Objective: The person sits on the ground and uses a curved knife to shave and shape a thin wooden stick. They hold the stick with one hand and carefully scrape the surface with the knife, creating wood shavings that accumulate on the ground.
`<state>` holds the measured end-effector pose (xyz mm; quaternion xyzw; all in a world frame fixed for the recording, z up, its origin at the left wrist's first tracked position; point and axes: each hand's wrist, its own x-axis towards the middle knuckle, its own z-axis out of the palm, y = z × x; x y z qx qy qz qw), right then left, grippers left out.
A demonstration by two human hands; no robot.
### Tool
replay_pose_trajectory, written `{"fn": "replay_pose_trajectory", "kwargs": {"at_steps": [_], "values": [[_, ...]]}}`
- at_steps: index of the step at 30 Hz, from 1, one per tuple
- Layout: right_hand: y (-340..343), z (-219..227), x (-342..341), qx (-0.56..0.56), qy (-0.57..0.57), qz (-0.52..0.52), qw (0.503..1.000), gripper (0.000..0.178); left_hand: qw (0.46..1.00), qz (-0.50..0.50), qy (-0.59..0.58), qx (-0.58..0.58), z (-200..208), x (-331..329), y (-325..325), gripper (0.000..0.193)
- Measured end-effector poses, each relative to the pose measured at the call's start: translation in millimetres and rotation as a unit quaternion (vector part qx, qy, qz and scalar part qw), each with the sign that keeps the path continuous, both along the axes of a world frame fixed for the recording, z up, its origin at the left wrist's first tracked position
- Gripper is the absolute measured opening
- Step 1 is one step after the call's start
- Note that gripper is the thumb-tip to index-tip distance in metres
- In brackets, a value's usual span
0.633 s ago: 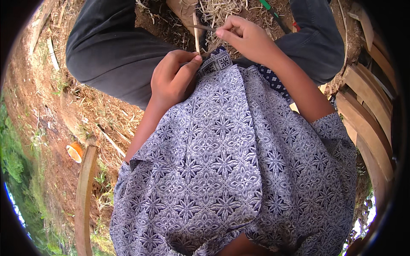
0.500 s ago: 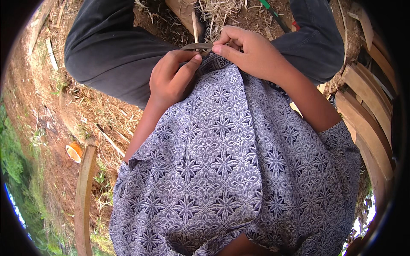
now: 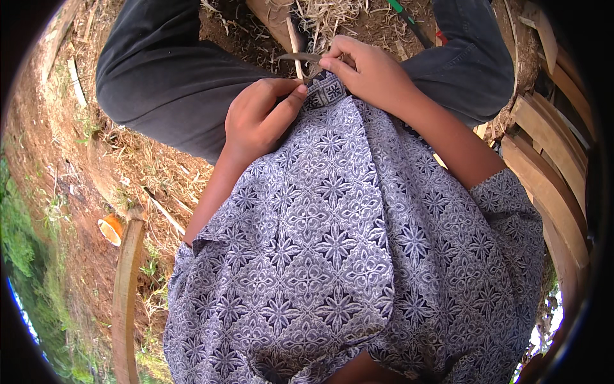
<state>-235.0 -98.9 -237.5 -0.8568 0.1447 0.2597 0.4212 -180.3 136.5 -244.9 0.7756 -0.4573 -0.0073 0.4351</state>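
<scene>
A thin pale wooden stick point(image 3: 295, 42) points away from me between my knees. Its near end is pinched between the thumb and fingers of my left hand point(image 3: 261, 116), which is closed just above the hem of my shirt. My right hand point(image 3: 369, 75) is closed around a knife, the handle hidden in its fingers. The narrow dark knife blade point(image 3: 300, 56) reaches left and lies across the stick, a short way beyond my left fingertips. Whether its edge bites into the wood is too small to tell.
Pale shavings point(image 3: 336, 22) cover the ground between my dark-trousered legs. A green-and-black tool point(image 3: 409, 22) lies near my right knee. Curved wooden pieces point(image 3: 547, 173) are stacked at the right. At the left are a long wooden board point(image 3: 126, 301) and an orange cup-like object point(image 3: 110, 229).
My right hand and the knife blade have moved a little away from me along the stick. The stick leans slightly more to the left at its far end. My left hand stays nearly still.
</scene>
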Motion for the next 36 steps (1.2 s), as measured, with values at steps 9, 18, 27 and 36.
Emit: {"fn": "replay_pose_trajectory", "kwargs": {"at_steps": [9, 18, 27, 36], "values": [[-30, -45, 2, -0.009, 0.038, -0.062, 0.997, 0.035, 1.000, 0.000, -0.029, -0.005, -1, 1, -2, 0.026], [-7, 0, -7, 0.063, 0.017, -0.017, 0.998, 0.028, 0.999, -0.036, -0.029, 0.000, 8, 7, -5, 0.033], [-11, -63, -10, -0.071, -0.005, -0.041, 0.997, 0.030, 0.999, -0.041, -0.029, 0.004, 10, 6, -5, 0.032], [-31, -40, 9, -0.004, 0.062, -0.041, 0.997, 0.035, 0.999, -0.024, -0.038, 0.002, 8, 4, -5, 0.031]]}}
